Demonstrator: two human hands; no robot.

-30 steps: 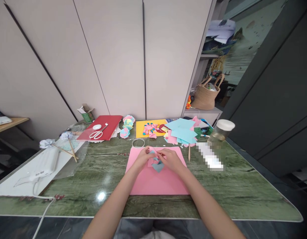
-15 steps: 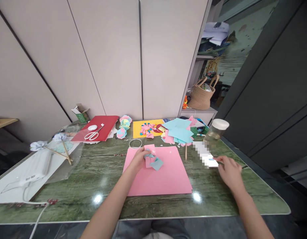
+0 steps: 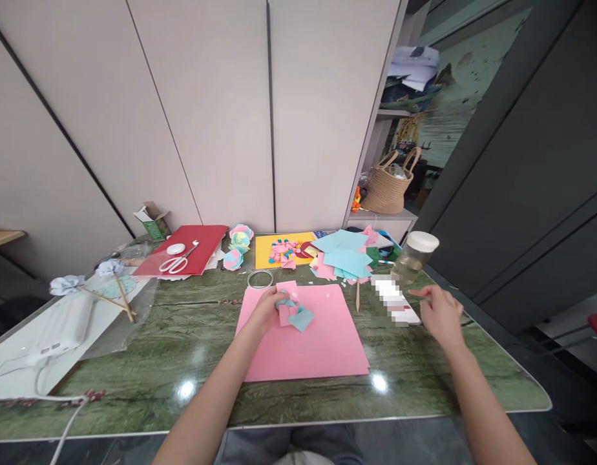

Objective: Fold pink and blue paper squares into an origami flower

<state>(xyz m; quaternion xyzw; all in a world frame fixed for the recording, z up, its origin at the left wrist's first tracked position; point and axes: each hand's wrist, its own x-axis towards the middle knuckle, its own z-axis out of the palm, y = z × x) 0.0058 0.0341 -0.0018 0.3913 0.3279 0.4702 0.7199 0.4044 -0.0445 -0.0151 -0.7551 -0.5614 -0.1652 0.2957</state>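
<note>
My left hand (image 3: 267,309) rests on a large pink paper sheet (image 3: 303,336) and pinches a folded pink and light blue paper piece (image 3: 291,311). My right hand (image 3: 439,311) is out to the right on the green table (image 3: 182,336), with a finger stretched toward a blurred white flat object (image 3: 394,299) beside it. Whether that hand holds anything is not clear. A jar with a white lid (image 3: 415,257) stands just behind the white object.
Behind the pink sheet lie a wire ring (image 3: 260,278), a wooden stick (image 3: 357,296), a stack of blue and pink papers (image 3: 344,258), a yellow sheet with small bits (image 3: 283,248), paper flowers (image 3: 238,242), and scissors (image 3: 177,259) on a red folder. A white appliance (image 3: 61,326) is at left.
My right hand left the folded piece and went right to the white object by the jar. My left hand stayed on the folded piece. The view shifted slightly.
</note>
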